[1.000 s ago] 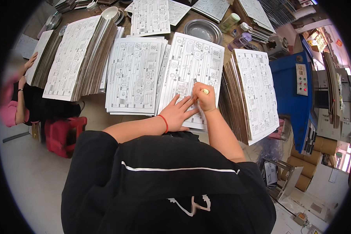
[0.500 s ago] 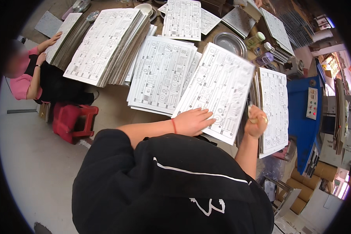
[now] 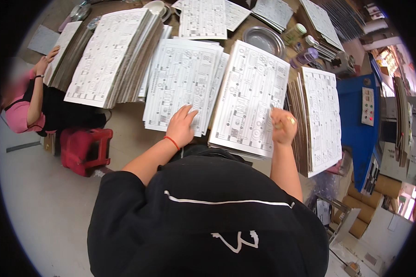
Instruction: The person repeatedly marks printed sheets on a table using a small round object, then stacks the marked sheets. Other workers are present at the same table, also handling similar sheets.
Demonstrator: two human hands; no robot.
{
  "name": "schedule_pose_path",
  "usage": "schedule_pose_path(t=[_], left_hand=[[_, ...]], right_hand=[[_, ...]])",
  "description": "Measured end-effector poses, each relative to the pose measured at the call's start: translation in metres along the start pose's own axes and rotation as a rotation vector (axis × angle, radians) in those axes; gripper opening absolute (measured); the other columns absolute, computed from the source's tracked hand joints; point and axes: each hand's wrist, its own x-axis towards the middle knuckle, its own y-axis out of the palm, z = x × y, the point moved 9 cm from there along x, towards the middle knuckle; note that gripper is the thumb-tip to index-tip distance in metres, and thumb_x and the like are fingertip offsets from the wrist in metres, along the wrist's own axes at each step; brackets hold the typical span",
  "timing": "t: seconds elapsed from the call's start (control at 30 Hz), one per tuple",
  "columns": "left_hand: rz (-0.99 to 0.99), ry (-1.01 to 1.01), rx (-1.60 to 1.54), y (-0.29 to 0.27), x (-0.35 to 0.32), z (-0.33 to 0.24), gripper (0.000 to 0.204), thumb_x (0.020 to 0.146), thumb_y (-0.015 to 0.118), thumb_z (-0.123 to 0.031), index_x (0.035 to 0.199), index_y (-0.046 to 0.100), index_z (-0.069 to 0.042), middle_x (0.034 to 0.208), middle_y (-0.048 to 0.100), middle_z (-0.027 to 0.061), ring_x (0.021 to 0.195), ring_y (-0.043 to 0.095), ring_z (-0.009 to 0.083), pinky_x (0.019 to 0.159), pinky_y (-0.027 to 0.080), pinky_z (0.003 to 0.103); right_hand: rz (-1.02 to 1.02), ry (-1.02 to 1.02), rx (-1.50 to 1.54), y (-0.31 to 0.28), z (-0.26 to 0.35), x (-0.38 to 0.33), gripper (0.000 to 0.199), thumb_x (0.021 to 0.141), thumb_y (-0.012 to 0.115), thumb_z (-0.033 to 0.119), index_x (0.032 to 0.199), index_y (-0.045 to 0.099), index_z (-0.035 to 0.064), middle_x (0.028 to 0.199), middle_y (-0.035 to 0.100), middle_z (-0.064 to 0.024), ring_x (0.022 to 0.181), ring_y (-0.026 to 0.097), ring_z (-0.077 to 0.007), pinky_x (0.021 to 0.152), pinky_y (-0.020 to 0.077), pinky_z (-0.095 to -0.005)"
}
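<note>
Right hand [image 3: 283,128] curled into a tight fist around a small tool [image 3: 291,121], pale yellow end showing, tip too small to make out, over the right side of the centre pile [image 3: 249,94]. Left hand [image 3: 181,130] open, fingers mostly straight and slightly spread over the near right corner of the left pile [image 3: 182,69]; nothing visibly gripped, palm side hidden, contact pressure impossible to tell. Centre pile straight ahead, printed side up, slightly turned, between left pile and right stack [image 3: 323,120]. To do this well, probably: keep the fist firm on the tool, wrist steady, strokes short and controlled rather than jabbing. For steadiness, lay a flat left palm on the centre pile, well clear of the tip. Watch for skidding toward the right stack; likely to scuff its edges. Avoid shoving the left pile askew.
</note>
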Motion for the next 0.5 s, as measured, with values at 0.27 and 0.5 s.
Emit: schedule_pose_path(t=[0.27,0.5], left_hand=[[0.229,0.526,0.061,0.034,0.034,-0.171,0.091,0.074,0.074,-0.051,0.146,0.036,-0.012,0.154,0.027,0.0177,0.144,0.023,0.0346,0.115,0.020,0.055],[0.293,0.520,0.183,0.052,0.034,-0.166,0.093,0.075,0.070,-0.057,0.149,0.034,-0.013,0.156,0.025,0.0177,0.145,0.022,0.0338,0.116,0.017,0.054]], right_hand=[[-0.099,0.052,0.282,0.004,-0.060,0.099,0.024,0.080,0.045,0.009,0.056,0.049,0.0024,0.059,0.052,-0.0118,0.061,0.047,-0.0221,0.074,0.0419,-0.0388],[0.011,-0.028,0.011,0.020,-0.068,0.106,0.021,0.075,0.042,0.003,0.054,0.049,0.0003,0.055,0.052,-0.0094,0.052,0.043,-0.0165,0.056,0.0395,-0.0312]])
